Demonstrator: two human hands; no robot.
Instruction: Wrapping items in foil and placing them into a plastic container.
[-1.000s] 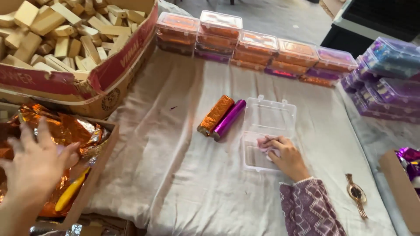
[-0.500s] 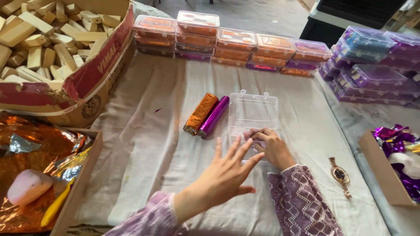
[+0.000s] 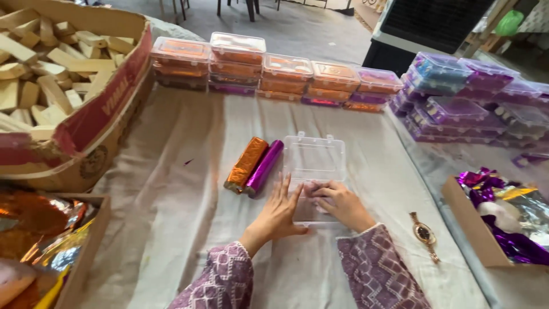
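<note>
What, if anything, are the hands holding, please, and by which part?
Left hand steadies the open clear box by its left edge; right hand presses something pale inside.

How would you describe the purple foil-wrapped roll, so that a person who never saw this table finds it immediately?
Start at the pale cloth-covered table and find the open clear plastic box under the person's left hand and right hand. Just left of that box lie two foil-wrapped rolls side by side. The purple foil-wrapped roll is the one nearer the box; its neighbour, the orange foil-wrapped roll, lies farther left.
</note>
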